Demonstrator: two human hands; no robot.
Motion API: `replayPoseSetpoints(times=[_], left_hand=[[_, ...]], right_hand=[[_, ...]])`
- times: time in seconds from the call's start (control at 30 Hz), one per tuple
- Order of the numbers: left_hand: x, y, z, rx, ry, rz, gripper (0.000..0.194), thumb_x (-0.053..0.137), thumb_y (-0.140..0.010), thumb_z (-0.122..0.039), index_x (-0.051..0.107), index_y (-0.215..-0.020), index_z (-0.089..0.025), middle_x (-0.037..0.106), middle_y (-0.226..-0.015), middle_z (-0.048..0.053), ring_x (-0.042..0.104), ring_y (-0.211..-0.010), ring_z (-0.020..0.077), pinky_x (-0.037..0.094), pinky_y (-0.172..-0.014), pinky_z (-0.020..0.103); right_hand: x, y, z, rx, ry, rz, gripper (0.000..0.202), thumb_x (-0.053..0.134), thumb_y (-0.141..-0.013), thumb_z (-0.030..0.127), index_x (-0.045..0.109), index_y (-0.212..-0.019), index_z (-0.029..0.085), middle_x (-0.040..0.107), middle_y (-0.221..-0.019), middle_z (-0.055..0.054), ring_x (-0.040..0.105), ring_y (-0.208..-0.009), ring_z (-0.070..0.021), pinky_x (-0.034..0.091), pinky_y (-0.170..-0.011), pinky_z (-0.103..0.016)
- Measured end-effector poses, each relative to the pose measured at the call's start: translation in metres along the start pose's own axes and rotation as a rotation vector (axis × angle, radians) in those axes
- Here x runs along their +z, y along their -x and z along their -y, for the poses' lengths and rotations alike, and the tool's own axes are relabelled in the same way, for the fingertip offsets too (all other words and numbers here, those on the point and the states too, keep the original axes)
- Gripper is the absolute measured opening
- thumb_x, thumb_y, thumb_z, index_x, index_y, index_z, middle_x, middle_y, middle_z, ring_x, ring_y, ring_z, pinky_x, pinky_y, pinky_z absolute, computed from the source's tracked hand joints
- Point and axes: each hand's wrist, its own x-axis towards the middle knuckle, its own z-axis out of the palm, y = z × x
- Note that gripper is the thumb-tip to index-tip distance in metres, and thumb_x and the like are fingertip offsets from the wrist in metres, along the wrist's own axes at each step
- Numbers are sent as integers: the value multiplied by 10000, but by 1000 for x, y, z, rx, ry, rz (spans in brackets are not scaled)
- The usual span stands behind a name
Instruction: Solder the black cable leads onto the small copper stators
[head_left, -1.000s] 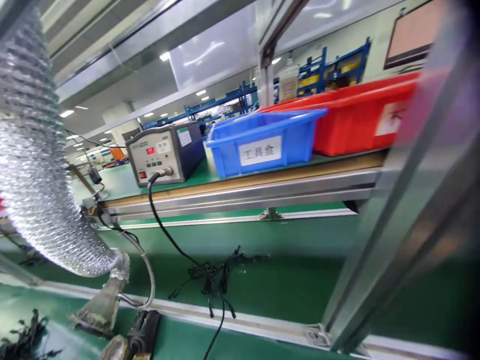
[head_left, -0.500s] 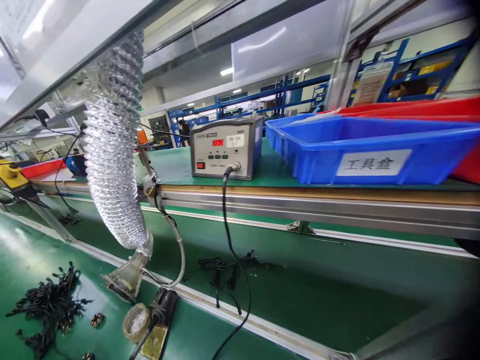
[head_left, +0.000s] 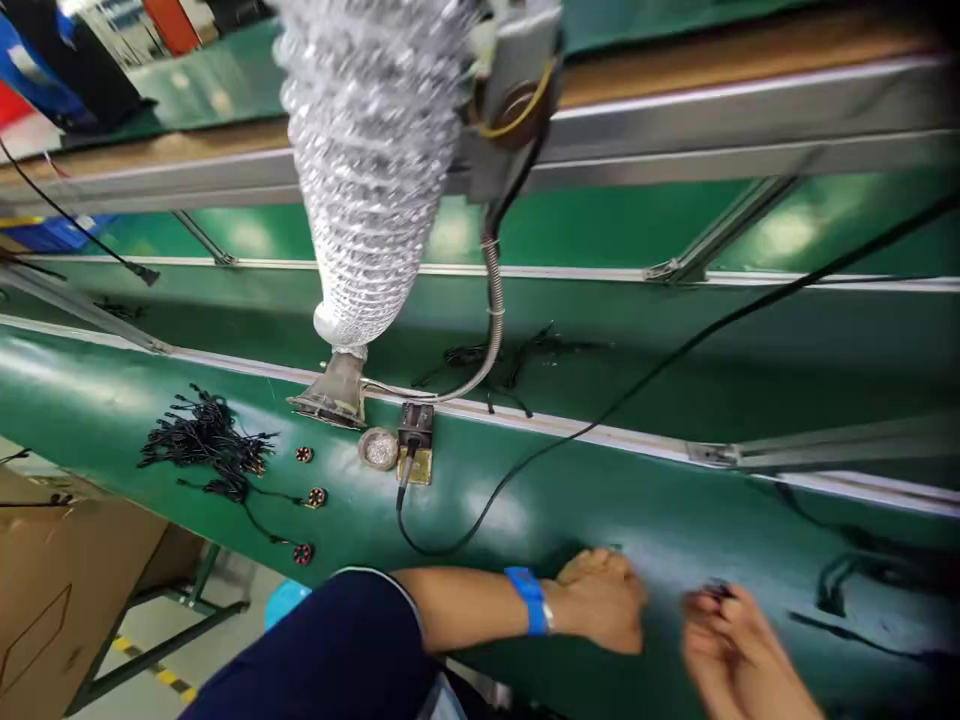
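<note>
My left hand (head_left: 604, 600), with a blue wristband (head_left: 529, 600) on the wrist, is closed low over the green bench top (head_left: 517, 520). Its fingers curl downward and hide whatever they hold. To its right, my right hand (head_left: 727, 640) pinches a small dark part (head_left: 718, 590), blurred and mostly covered by the fingertips. Further left lie small round copper-wound coils (head_left: 316, 497), two of them with black leads attached. Beside these is a tangled heap of black cables (head_left: 202, 435). A soldering iron (head_left: 406, 470) rests in its stand, next to a small round tin (head_left: 378, 448).
A silver flexible duct (head_left: 375, 170) hangs over the bench, ending in a hood (head_left: 332, 392). The iron's black cord (head_left: 600, 415) crosses to the upper right. More black cables (head_left: 877, 560) lie at right. A cardboard box (head_left: 67, 590) stands at lower left.
The view has swung down and left from the shelf with the soldering station and blue bin to the bench top. Both my hands have come into view.
</note>
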Motion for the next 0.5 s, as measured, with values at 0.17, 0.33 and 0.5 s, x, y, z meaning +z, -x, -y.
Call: replayPoseSetpoints(times=[0.17,0.33,0.5], left_hand=[[-5,143,57,95,252,249,42,643,-692,-159,683,-688,-173,690,-775,46,663,-838,265,499,-750,349],[-19,270,116,-27,554,104,126,633,-775,-299,712,-795,-203,680,-723,-23,617,-671,136,448,-631,221],[9,356,161,-452,713,-466,284,601,-836,-407,625,-753,-137,629,-700,11,567,-685,137,438,-657,237]], right_hand=[[78,67,-58,124,12,211,476,914,-509,399,679,-853,169,679,-725,-4,627,-609,-109,517,-510,-195],[160,139,-103,149,171,605,367,810,-714,413,678,-911,133,686,-791,-33,636,-641,-125,547,-564,-254],[235,161,-156,16,429,920,274,582,-945,339,600,-1129,137,641,-1069,-63,645,-884,-163,568,-759,-347]])
